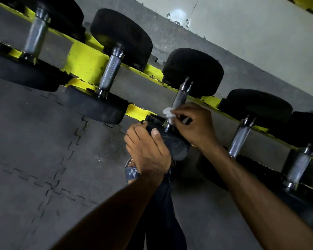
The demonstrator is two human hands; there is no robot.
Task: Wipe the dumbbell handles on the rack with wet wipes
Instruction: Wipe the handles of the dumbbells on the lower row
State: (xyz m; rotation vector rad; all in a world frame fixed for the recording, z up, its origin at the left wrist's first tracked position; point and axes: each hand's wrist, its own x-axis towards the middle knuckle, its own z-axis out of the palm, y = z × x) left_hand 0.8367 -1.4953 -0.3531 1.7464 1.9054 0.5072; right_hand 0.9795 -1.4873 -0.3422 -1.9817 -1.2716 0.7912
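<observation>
The grey rubber floor mats (34,159) fill the left and lower part of the frame, their jigsaw seams showing; a pale wall (260,33) takes the upper right corner; between them the yellow rack (85,64) runs diagonally from the upper left to the right edge, its paint chipped; across it lie five dumbbells side by side, each with black round heads and a knurled metal handle; the middle dumbbell (192,71) sits at the centre of the frame, and it is the one under your hands; your two bare forearms come in from the bottom edge; your left hand (148,148), just below centre, has its grip clamped on the near head of that dumbbell, fingers curled over its far edge and thumb laid on its face; your right hand (195,123), just right of centre, has its grip closed on the wet wipe (167,112), pinching it against the lower end of the handle (181,97), close to the near collar; the wipe is a small white crumpled wad, showing at your fingertips on the hand's left side; beneath your left wrist a dark sandal (132,171) with a pale logo rests on the mat.
</observation>
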